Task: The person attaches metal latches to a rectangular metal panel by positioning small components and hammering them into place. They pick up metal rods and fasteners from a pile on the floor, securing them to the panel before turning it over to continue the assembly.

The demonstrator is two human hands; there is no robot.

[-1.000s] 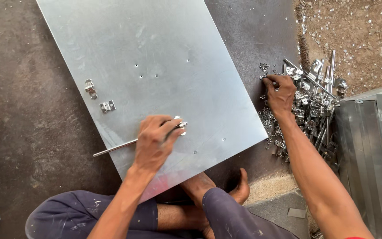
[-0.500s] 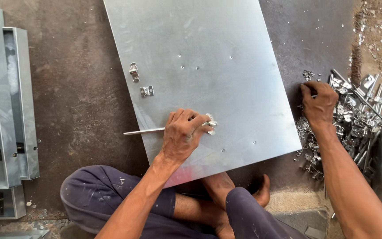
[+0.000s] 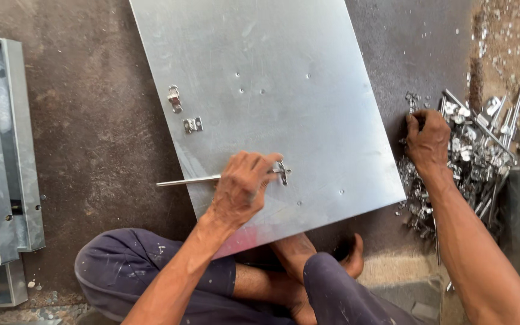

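1. Resting on the sheet [image 3: 272,90], the left hand [image 3: 241,191] is seen closed around a thin rod [image 3: 185,180], which is grasped near its right end.
2. The rod's long axis is laid almost from 9 to 3 o'clock; its free end is pointed to 9 o'clock, past the sheet's left edge, and a small fitting [image 3: 281,172] is seen at its 3 o'clock end, just at the fingertips.
3. The rod is seen as slim, straight and bright silver, like the sheet under it.
4. The right hand [image 3: 428,141] is placed well apart, at 3 o'clock from the left hand, on a pile of parts [image 3: 479,156] beside the sheet's right edge. Its fingers are curled into the pile; whether a part is pinched cannot be told.
5. The left hand is therefore the nearer one to the rod; the right hand is nearer to the pile.
6. Two small brackets [image 3: 185,111] are lying on the sheet at 11 o'clock from the left hand, not touched.
7. Grey channels [image 3: 7,150] are laid on the floor [image 3: 91,120] far at 9 o'clock.
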